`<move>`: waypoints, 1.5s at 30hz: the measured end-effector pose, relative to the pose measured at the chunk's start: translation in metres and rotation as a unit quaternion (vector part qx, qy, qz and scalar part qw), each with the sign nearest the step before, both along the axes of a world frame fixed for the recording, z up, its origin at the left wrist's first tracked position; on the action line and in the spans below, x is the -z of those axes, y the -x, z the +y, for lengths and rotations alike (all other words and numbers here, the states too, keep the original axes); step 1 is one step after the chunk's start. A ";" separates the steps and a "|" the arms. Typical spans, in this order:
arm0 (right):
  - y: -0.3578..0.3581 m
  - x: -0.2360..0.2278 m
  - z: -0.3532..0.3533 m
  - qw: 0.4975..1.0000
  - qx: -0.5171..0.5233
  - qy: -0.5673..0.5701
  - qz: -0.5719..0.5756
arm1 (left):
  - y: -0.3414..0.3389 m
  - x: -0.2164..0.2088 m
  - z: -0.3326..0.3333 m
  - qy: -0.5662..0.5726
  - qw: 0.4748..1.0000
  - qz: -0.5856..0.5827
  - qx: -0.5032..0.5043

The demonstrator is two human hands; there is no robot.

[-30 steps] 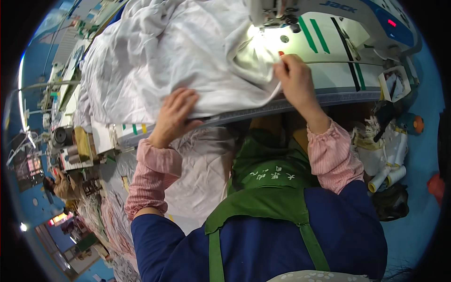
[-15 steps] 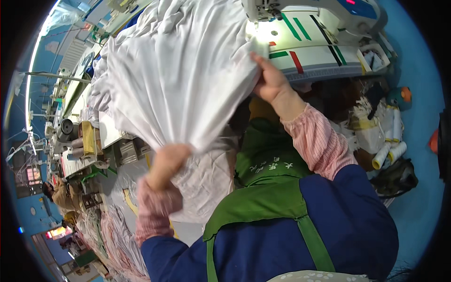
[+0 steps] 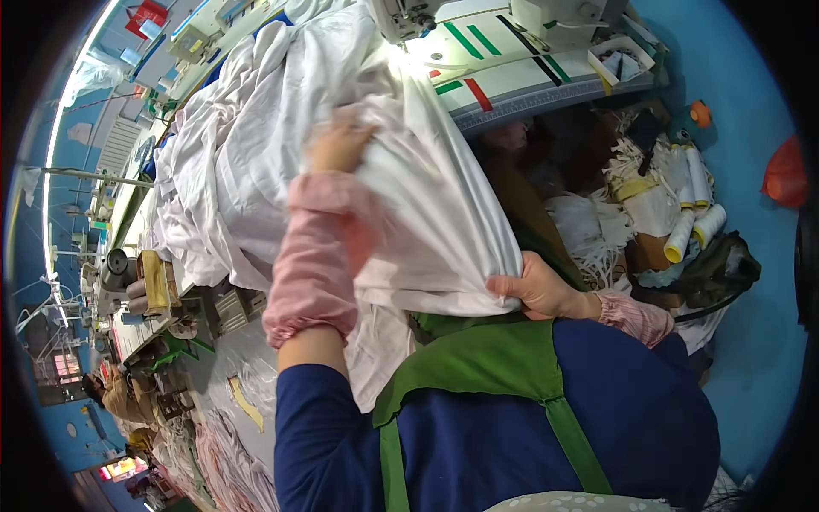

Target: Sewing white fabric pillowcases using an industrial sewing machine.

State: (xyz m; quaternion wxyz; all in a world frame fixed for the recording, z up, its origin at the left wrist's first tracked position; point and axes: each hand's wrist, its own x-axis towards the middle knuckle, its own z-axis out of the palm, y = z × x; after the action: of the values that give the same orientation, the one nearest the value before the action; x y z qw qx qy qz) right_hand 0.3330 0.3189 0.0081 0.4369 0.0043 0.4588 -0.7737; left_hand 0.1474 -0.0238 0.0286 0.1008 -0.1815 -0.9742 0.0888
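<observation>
Through the head camera I see the white cloth (image 3: 256,162) bunched over the left part of the table (image 3: 452,64), spilling past its near edge and stretching down toward the wearer's lap. Its upper part lies just beside the lit spot under the head of the sewing machine (image 3: 401,19).

My wearer's right hand (image 3: 546,288) is off the table, below the near edge, and grasps the cloth's lower right corner, thumb on top and the other fingers tucked underneath. From there the cloth's side runs in a taut slant up toward the machine. The left hand (image 3: 339,141) is on the cloth's upper part, over the table; it is blurred, so I cannot tell whether its fingers pinch the fabric or only press on it.

To the right of the machine head I make out green strips (image 3: 463,39) and a red strip (image 3: 478,95) stuck on the tabletop, the red one by the grey near edge. A small open box (image 3: 621,63) sits at the table's right end, with small bits inside. Below that end are white thread cones (image 3: 709,224), near a dark bag (image 3: 721,271). A green apron (image 3: 478,363) covers the wearer's front.
</observation>
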 end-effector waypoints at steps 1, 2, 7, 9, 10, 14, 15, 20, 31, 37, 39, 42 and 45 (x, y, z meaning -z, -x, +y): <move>-0.001 0.000 0.000 0.999 0.040 0.013 -0.008 | 0.002 0.009 -0.038 0.089 0.985 -0.063 -0.136; -0.002 -0.001 0.000 0.995 0.085 0.044 -0.017 | -0.009 0.021 -0.081 0.049 0.972 -0.065 -0.222; -0.001 0.000 0.001 1.000 0.007 0.026 -0.012 | -0.073 0.052 -0.229 -0.193 0.895 -0.068 -0.396; -0.002 -0.003 0.005 1.000 -0.013 0.018 -0.018 | -0.086 0.046 -0.225 -0.195 0.896 -0.060 -0.394; -0.003 -0.005 0.007 0.998 -0.053 -0.036 0.008 | -0.088 0.040 -0.217 -0.194 0.896 -0.047 -0.397; -0.017 -0.019 0.014 0.993 -0.049 -0.027 0.105 | -0.086 -0.020 -0.137 -0.028 0.886 -0.083 -0.455; -0.020 -0.023 0.017 0.993 -0.043 -0.012 0.105 | -0.086 -0.035 -0.106 0.076 0.886 -0.052 -0.455; -0.024 -0.029 0.023 0.922 -0.133 -0.099 0.349 | -0.118 -0.075 0.061 -0.171 0.974 -0.122 0.080; 0.048 -0.024 0.014 0.656 0.151 -0.142 0.726 | -0.173 -0.092 0.142 -0.164 0.837 -0.293 0.432; 0.124 0.003 -0.029 0.581 0.193 -0.256 0.748 | -0.173 -0.089 0.144 -0.171 0.834 -0.306 0.425; 0.141 0.005 -0.038 0.551 0.190 -0.280 0.763 | -0.174 -0.089 0.142 -0.163 0.831 -0.318 0.426; 0.148 0.003 -0.040 0.515 0.167 -0.284 0.791 | -0.172 -0.090 0.143 -0.166 0.830 -0.318 0.428; 0.134 -0.002 -0.030 0.493 0.138 -0.200 0.835 | -0.169 -0.093 0.149 -0.179 0.826 -0.307 0.438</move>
State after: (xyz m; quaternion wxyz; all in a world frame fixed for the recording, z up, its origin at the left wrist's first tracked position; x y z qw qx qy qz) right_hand 0.1994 0.2889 0.0097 -0.2751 -0.4934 0.7456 -0.3535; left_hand 0.3165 0.1249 0.1213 -0.1448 -0.5855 -0.7719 -0.2012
